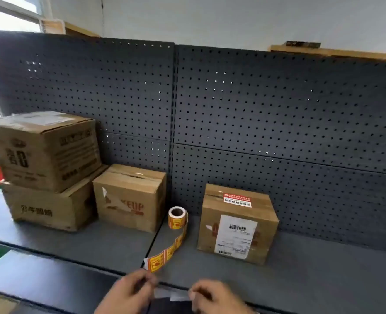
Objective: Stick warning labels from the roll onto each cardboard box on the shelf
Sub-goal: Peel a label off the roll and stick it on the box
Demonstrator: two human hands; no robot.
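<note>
The left hand (128, 291) sits at the bottom edge of the view, fingers curled, pinching one end of a pale strip (176, 296). The strip runs across to the right hand (217, 298), whose curled fingertips pinch the other end. The strip is blurred, so it is unclear whether it is a label or bare backing paper. Both hands are held just in front of the front edge of a dark grey shelf (96, 243). Far beyond the left hand and well off to its left, a large cardboard box (42, 150) is stacked on a lower cardboard box (49, 207). Straight beyond the left hand, touching that stack's right side, stands a middle cardboard box (129, 198) with a torn patch on its front. Beyond the gap between the two hands, the label roll (177, 217) stands on its edge just right of the middle box. Its loose tail (164, 254) of orange and yellow warning labels trails forward across the shelf and ends near the left hand's fingertips, not touching them. Beyond the right hand stands a right cardboard box (237, 223), apart from the roll, with a red sticker (237, 200) on its top and a white shipping label (236, 236) on its front. A black pegboard (255, 109) backs the shelf.
</note>
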